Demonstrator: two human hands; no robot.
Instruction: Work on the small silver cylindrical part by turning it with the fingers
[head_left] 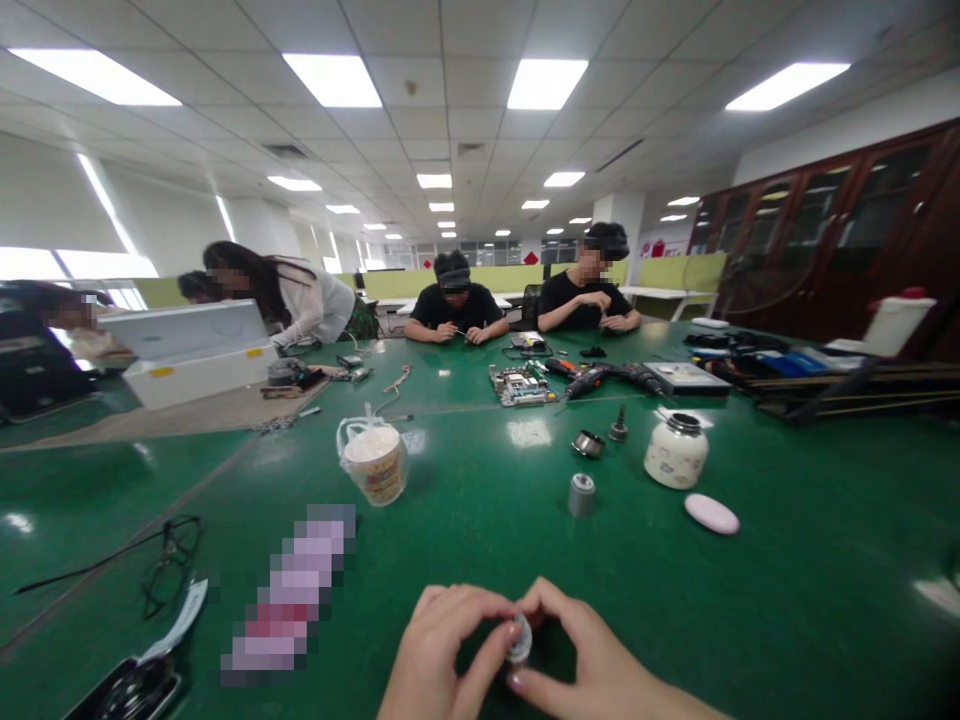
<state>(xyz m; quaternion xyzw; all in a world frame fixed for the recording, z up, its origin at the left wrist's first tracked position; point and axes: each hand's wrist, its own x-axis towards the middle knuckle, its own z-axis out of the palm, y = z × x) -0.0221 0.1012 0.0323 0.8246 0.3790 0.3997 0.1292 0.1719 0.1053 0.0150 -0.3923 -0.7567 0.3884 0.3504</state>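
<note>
In the head view, a small round silver-grey part [520, 638] is held low over the green table, close to me. My left hand [454, 645] pinches it between thumb and forefinger. Fingertips of my right hand [574, 660] close on it from the other side. Beyond my hands stands a short grey metal cylinder [581, 497]. Behind that lie a dark metal ring-shaped cup [588, 444] and a small part with an upright shaft [618, 427]. Farther right are an open white jar [676, 455] and a pale pink oval object [712, 513].
A paper tub [377, 468] in a plastic bag stands left of centre. Eyeglasses [176, 555] and a blurred-out purple item [292, 595] lie at left. A circuit board [521, 384] and power drill [589, 380] are farther back. Several people sit or lean around the table.
</note>
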